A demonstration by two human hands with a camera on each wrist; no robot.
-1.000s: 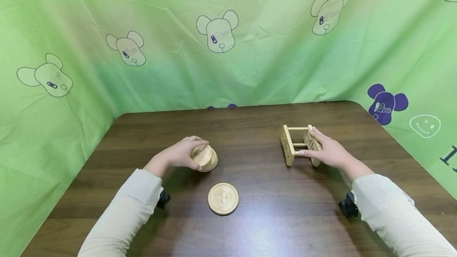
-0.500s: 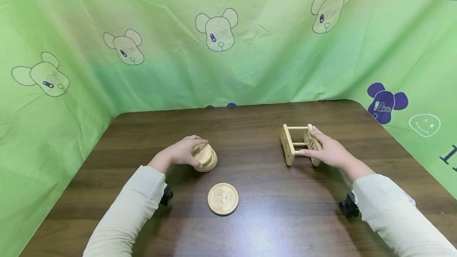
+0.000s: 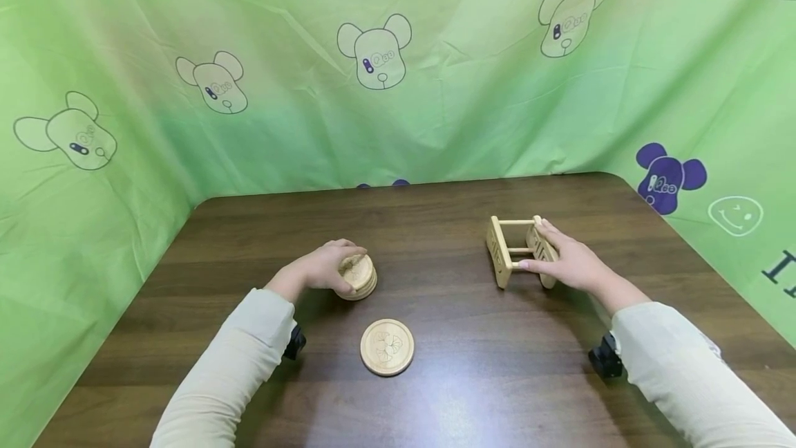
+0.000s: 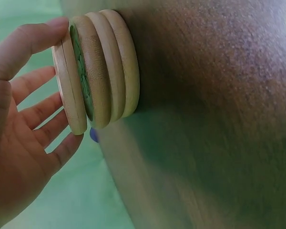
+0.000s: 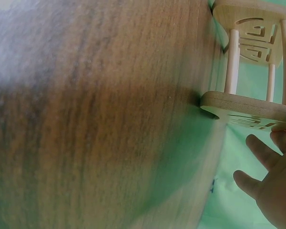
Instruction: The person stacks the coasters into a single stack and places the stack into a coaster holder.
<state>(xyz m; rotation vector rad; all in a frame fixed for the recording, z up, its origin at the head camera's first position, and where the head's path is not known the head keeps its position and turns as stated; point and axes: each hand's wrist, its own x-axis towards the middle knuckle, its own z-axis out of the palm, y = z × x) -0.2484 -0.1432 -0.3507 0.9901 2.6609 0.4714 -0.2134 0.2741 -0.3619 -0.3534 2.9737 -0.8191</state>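
Note:
My left hand [image 3: 323,267] pinches the top round wooden coaster [image 4: 69,90] by its rim, thumb on one side and fingers on the other. Below it, several more coasters [image 4: 115,67] lie stacked on the table; a thin gap shows under the held one in the left wrist view. One coaster with a carved leaf pattern [image 3: 387,347] lies flat nearer the front. Over to the right, my right hand [image 3: 573,265] grips the near side of a small wooden rack [image 3: 499,254], which has two cut-out side panels joined by rods. The rack stands on the table.
Everything stands on a dark wood-grain table [image 3: 454,337]. A green cloth [image 3: 298,130] with printed cartoon heads hangs behind and at both sides. Each wrist carries a small black device.
My left hand has shifted slightly right, so the held coaster now lines up better over the stack. The right hand and the rack have stayed in place.

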